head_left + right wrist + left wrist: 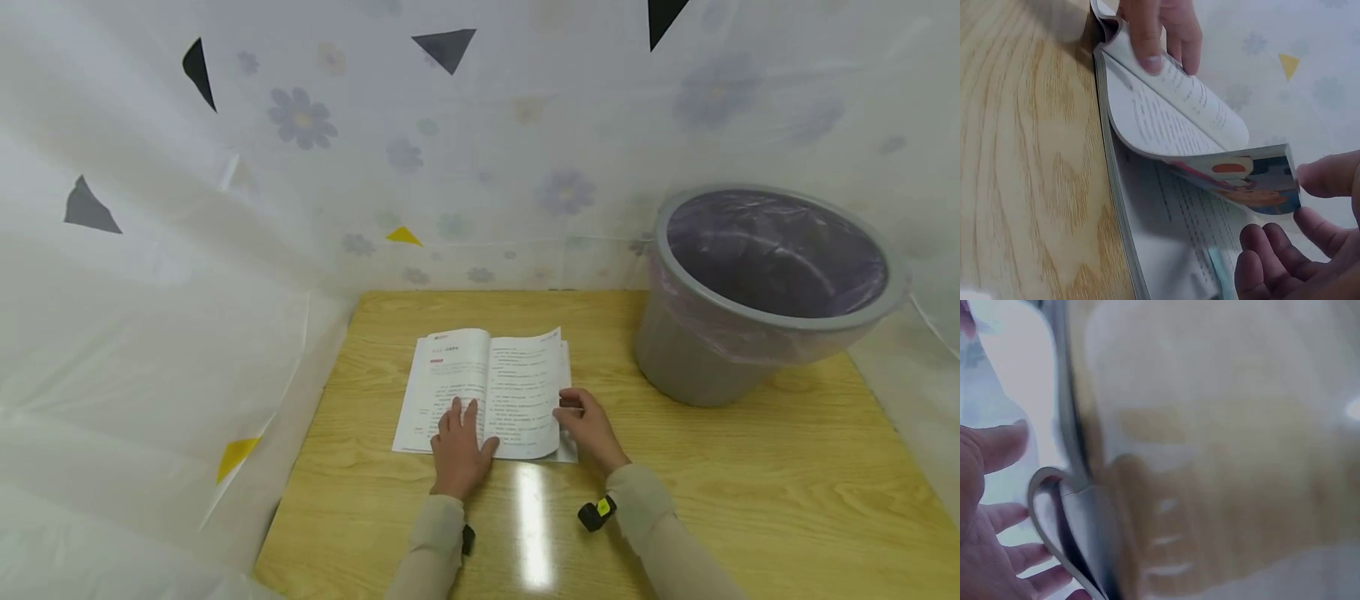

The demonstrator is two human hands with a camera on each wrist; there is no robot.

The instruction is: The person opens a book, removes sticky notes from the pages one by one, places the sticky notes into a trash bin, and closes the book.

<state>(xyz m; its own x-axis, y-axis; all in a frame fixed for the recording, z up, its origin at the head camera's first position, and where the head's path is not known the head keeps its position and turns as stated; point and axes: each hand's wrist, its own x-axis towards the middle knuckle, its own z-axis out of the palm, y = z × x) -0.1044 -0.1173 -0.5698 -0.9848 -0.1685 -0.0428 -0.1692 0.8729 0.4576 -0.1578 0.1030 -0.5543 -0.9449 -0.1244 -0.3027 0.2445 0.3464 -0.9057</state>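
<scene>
An open book (457,354) with printed text lies on the wooden table. My left hand (458,454) rests on its left page, fingers spread, the thumb near the central fold. At the book's right edge, my right hand (590,427) pinches a lifted page (1263,178) between thumb and index finger. In the right wrist view this page curves up from the spine and shows a coloured picture on its underside. Beneath it, another text page (1157,219) is visible. The left wrist view is blurred, with the left hand (991,512) over the pages beside the book's curled edge.
A grey bin (693,354) with a purple plastic liner stands on the table (750,492) at the right. Behind and to the left hangs a pale sheet (487,158) with flower prints and dark and yellow patches. Light reflects off the table's front part.
</scene>
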